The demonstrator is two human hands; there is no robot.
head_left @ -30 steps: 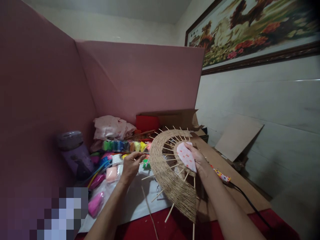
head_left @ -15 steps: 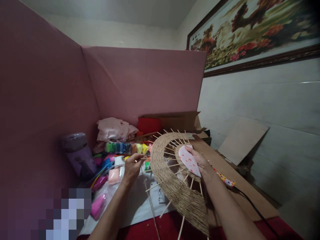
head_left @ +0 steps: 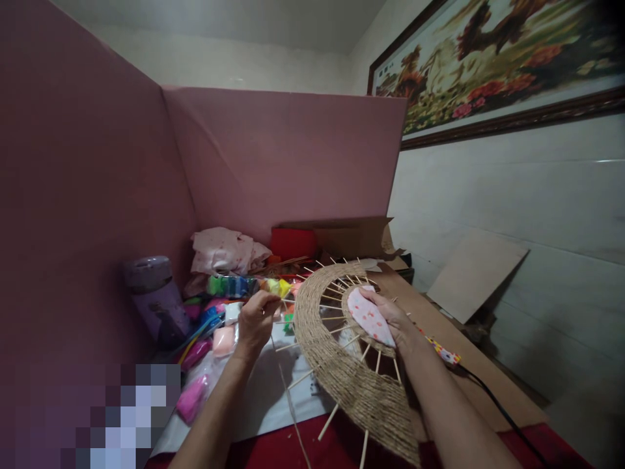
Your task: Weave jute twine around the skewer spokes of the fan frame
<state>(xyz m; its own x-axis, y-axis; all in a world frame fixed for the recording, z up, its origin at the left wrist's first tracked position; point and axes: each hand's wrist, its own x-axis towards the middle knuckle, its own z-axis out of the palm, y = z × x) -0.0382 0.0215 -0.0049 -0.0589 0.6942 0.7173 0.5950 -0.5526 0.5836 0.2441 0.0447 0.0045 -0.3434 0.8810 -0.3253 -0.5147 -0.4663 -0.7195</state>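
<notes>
My right hand grips the middle of a round woven piece: jute cord wound around thin wooden sticks that fan out like spokes. A pink spotted fabric pad covers its centre under my fingers. The piece is tilted, its cord rim toward me. My left hand is closed in a pinch on the tip of one wooden stick at the left edge of the rim.
Bags of coloured clay and pink packets lie on a white sheet. A purple jar stands left. Pink boards wall the back. A cardboard box, patterned scissors and a black cable lie right.
The woven piece has tipped and slid a little lower and to the right. My left hand has risen slightly along the left spokes, still pinching a stick.
</notes>
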